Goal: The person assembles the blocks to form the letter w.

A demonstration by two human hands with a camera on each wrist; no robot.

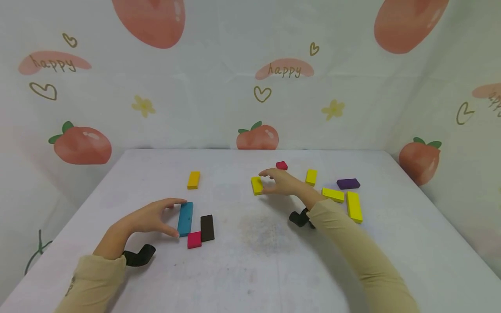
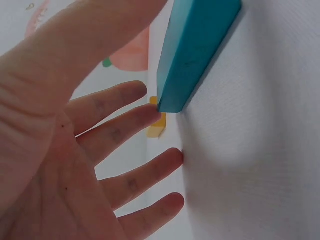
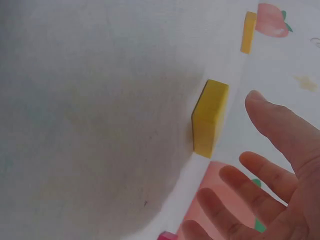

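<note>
My left hand (image 1: 148, 217) is at a blue block (image 1: 185, 219) lying flat on the table, its thumb near one end and its fingers near the other. In the left wrist view the fingers are spread and fairly straight beside the blue block (image 2: 195, 55); whether a fingertip touches it I cannot tell. Beside that block lie a small red block (image 1: 194, 240) and a dark brown block (image 1: 207, 228). Over on the right, my right hand (image 1: 285, 182) hovers with parted fingers by a yellow block (image 1: 256, 185). The right wrist view shows a gap between thumb and yellow block (image 3: 210, 120).
An orange-yellow block (image 1: 193, 180) lies farther back on the left. Behind and beyond the right hand are a red block (image 1: 282, 165), several yellow blocks such as one long piece (image 1: 354, 207), and a purple block (image 1: 348, 184). A printed cloth backdrop (image 1: 219, 108) borders the white table (image 1: 242, 278).
</note>
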